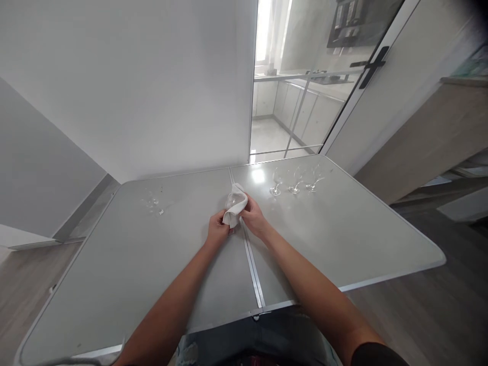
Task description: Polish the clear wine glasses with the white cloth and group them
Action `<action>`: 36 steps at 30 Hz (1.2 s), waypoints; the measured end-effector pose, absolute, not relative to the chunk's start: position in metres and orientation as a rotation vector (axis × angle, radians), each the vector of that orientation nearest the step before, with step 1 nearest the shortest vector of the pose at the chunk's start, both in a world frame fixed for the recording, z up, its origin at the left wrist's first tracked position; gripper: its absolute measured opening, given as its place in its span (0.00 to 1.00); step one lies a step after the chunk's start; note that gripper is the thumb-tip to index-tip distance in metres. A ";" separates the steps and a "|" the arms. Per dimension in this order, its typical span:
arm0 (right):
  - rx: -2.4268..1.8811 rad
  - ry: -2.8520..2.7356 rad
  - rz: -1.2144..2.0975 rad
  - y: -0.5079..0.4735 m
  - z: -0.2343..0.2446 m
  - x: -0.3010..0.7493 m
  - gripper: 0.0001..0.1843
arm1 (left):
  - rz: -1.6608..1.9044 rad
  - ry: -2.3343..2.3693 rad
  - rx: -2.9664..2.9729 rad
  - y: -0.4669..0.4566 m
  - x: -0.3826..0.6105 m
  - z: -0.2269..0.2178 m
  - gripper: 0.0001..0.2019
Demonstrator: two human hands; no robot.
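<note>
Both my hands meet over the middle seam of a grey folding table (152, 269). My left hand (218, 229) is closed low down on what looks like the stem of a clear glass, mostly hidden by a white cloth (235, 203). My right hand (253, 217) is closed on the cloth, which is bunched around the top of the glass. One clear stemmed glass (154, 203) stands alone on the left half of the table. Three more clear stemmed glasses (293, 182) stand in a row on the right half, beyond my right hand.
A white wall rises right behind the table. To the right of it a glass door with a black handle (371, 66) shows a kitchen with cabinets. A wooden counter (430, 137) stands at the far right. The floor is wood.
</note>
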State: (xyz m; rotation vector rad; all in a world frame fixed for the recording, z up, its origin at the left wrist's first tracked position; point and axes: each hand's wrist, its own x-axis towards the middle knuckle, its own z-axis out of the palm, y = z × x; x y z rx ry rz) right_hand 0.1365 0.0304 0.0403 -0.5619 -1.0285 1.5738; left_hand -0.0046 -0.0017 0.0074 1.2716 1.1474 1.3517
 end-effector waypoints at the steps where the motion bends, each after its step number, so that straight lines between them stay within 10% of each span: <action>1: -0.565 -1.019 1.579 0.030 0.041 0.136 0.30 | 1.351 1.194 1.327 -0.002 -0.003 0.007 0.09; 11: -0.482 -0.960 1.788 0.033 0.035 0.152 0.26 | 0.896 0.770 0.981 -0.008 -0.006 0.012 0.19; 20: -0.882 -1.250 1.085 0.029 0.048 0.141 0.17 | 1.311 1.329 1.509 -0.003 -0.003 0.001 0.05; 24: -0.776 -1.208 1.256 0.030 0.048 0.149 0.14 | 1.180 1.109 1.322 -0.005 -0.002 0.009 0.09; 29: -0.496 -1.017 1.652 0.031 0.049 0.152 0.24 | 1.048 0.846 1.050 -0.006 -0.003 0.015 0.19; 36: -0.772 -1.158 1.211 0.027 0.045 0.133 0.32 | 1.306 1.308 1.249 -0.002 -0.004 -0.004 0.08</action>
